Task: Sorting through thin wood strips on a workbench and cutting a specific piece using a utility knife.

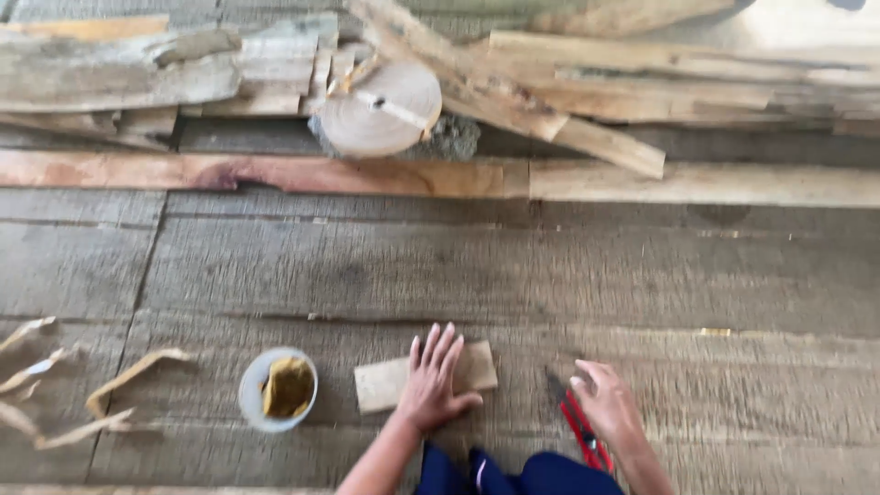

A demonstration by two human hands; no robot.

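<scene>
My left hand [433, 380] lies flat, fingers spread, holding nothing but pressing down on a small wooden block [385, 382] that sits on the plank floor [550, 275] right in front of me. My right hand [607, 403] rests over a red-handled tool [583, 431] on the floor; I cannot tell whether it grips it. 1 white cup [259, 380] with a yellowish cloth [288, 387] stands just left of the block.

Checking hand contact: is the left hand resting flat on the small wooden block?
Yes, the left hand lies palm down, fingers spread, on the small wooden block.
</scene>
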